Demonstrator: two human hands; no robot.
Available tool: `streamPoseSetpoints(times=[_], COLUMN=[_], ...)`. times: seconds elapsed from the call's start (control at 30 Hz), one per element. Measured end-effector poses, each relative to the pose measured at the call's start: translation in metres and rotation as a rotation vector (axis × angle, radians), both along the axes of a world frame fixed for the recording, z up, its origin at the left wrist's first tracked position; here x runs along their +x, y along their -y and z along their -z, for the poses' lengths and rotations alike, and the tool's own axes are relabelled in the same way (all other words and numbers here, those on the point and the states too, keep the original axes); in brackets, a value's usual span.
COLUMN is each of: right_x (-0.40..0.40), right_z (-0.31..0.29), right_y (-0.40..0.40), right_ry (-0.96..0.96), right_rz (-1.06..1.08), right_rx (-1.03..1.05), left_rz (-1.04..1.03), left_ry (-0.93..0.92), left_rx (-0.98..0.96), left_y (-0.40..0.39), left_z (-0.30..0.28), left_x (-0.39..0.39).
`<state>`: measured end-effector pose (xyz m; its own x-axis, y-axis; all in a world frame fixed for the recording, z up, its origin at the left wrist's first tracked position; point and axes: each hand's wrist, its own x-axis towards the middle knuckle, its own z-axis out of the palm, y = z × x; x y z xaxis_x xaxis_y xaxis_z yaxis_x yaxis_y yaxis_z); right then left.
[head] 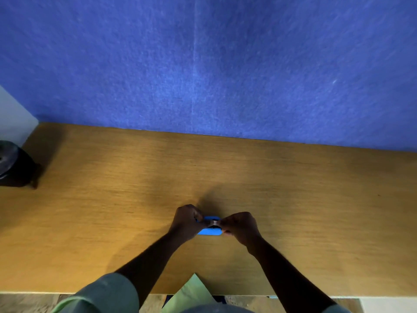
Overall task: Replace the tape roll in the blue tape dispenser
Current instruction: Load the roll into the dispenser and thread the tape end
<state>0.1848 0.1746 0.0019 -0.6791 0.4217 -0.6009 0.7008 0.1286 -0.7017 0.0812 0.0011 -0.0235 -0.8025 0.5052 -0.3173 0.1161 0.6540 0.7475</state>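
Leaning over the wooden desk, we see green sleeves nearest, then both hands on the blue tape dispenser resting mid-desk: left hand curled around its left end, right hand pinching a pale tape strip across its top. Farther back, dark object at left edge, blue felt wall.

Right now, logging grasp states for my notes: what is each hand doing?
Left hand: closed on the blue tape dispenser.
Right hand: fingers pinched at the dispenser's top; what they grip cannot be told.
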Motion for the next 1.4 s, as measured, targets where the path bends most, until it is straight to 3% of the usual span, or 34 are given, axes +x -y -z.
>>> streamPoseSetpoints(times=[0.63, 1.4], right_x=[-0.001, 0.012], right_z=[0.014, 0.013], right_y=[-0.004, -0.003], right_ry=[0.004, -0.017], right_rz=[-0.053, 0.192], right_rx=[-0.083, -0.229], left_rz=[-0.02, 0.01], left_ry=[0.021, 0.047], left_rx=[-0.049, -0.097], left_y=[-0.003, 0.001], left_z=[-0.01, -0.012], left_x=[0.004, -0.002])
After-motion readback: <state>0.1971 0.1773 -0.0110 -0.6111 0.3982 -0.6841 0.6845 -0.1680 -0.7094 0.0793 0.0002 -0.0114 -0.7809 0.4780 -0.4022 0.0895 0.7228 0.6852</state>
